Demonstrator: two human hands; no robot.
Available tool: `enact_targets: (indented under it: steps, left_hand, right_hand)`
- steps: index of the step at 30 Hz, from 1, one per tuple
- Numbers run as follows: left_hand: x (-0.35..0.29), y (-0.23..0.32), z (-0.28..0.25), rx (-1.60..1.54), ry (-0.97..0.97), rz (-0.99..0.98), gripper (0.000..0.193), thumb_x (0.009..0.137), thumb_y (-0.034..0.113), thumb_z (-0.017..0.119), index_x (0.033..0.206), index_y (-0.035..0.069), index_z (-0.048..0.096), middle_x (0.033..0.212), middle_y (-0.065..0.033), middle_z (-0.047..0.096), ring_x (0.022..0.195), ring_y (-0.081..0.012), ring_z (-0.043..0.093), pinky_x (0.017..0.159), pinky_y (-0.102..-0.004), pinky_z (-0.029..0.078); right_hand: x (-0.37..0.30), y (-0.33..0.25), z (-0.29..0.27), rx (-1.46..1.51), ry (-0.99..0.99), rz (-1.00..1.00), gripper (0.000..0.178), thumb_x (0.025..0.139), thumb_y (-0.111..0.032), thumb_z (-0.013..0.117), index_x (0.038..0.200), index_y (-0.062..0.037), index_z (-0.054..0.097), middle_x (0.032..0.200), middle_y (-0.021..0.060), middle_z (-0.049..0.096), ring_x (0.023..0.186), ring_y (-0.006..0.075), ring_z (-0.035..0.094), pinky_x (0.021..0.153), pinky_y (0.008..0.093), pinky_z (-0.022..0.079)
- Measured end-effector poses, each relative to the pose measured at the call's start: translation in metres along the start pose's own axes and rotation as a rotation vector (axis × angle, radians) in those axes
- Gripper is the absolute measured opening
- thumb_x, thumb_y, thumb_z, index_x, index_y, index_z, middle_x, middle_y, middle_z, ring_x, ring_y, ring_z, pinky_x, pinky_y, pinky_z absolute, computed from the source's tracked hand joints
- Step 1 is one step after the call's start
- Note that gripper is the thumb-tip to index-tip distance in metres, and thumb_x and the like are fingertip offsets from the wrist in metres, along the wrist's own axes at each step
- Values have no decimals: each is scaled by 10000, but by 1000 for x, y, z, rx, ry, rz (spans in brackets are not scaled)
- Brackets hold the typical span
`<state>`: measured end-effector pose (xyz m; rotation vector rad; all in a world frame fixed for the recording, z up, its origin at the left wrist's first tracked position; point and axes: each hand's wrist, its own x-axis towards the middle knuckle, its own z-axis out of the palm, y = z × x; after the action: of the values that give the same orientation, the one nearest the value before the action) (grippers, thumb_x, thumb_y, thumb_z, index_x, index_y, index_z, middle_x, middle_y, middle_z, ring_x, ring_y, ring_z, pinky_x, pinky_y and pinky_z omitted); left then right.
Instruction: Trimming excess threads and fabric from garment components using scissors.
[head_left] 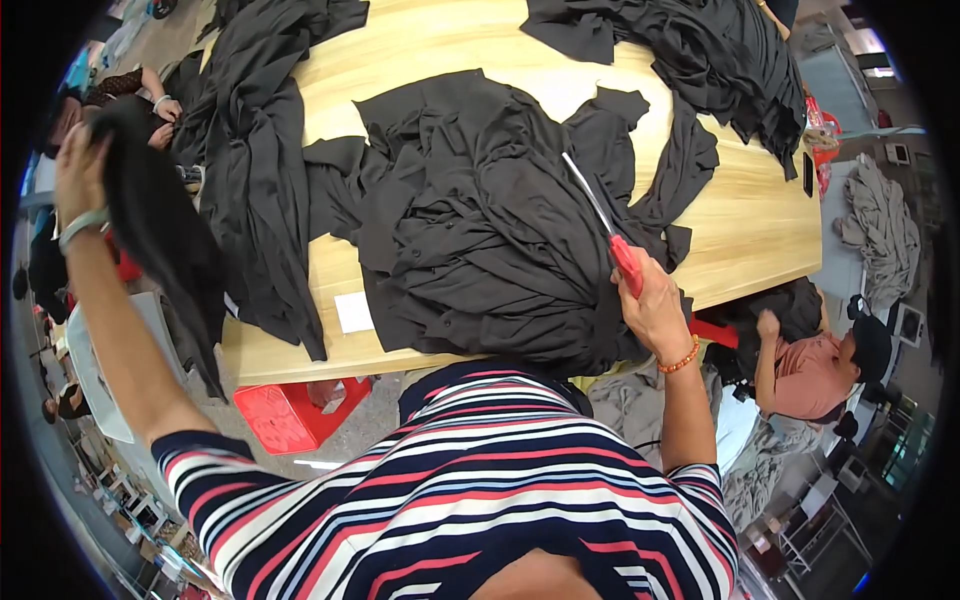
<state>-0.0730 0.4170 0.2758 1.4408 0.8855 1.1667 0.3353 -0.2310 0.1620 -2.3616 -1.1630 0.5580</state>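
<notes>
- Your left hand [80, 180], raised at the far left, is curled around the edge of a dark cloth [160, 225] that hangs in a long, soft, blurred sweep.
- Your right hand [655, 312] is wrapped around the red handle of a tool [626, 266]; its slim, shiny metal end points far and left over the dark garments [470, 220].
- Those garments lie heaped mid-tabletop [765, 230], matte and deeply creased, on smooth pale wood grain, right of a flat white rectangle [353, 312].
</notes>
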Motion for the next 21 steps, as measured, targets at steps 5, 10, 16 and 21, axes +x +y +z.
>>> enact_targets:
  steps: [5, 10, 16, 21]
  left_hand:
    - [-188, -102, 224, 75, -492, -136, 166, 834, 31, 660, 1000, 33, 666, 984, -53, 660, 802, -122, 632, 701, -238, 518]
    - [-373, -180, 285, 529, -744, 41, 282, 825, 61, 659, 1107, 73, 663, 1050, -97, 660, 984, -228, 628, 843, -331, 478]
    - [-398, -217, 263, 555, -700, 352, 369, 804, -5, 619, 1165, 67, 638, 1187, -138, 608, 1094, -324, 554, 924, -387, 424]
    - [-400, -217, 231, 486, -521, 182, 248, 818, 26, 671, 1065, 21, 650, 894, -109, 594, 793, -228, 571, 725, -307, 463]
  right_hand:
    - [-12, -15, 8, -12, -89, 61, 259, 868, -48, 588, 1124, -51, 551, 845, 159, 624, 829, 370, 620, 728, 425, 492]
    - [-12, -51, 14, -19, -321, 54, 254, 865, -144, 636, 1094, -66, 560, 790, 202, 633, 764, 406, 624, 672, 458, 489]
    - [-17, -74, 35, -102, -652, -190, 216, 860, -198, 614, 937, -16, 527, 625, 198, 607, 614, 378, 630, 545, 464, 485]
    - [0, -87, 45, -204, -462, -197, 175, 846, -162, 587, 902, -7, 529, 594, 186, 601, 584, 364, 634, 533, 468, 482]
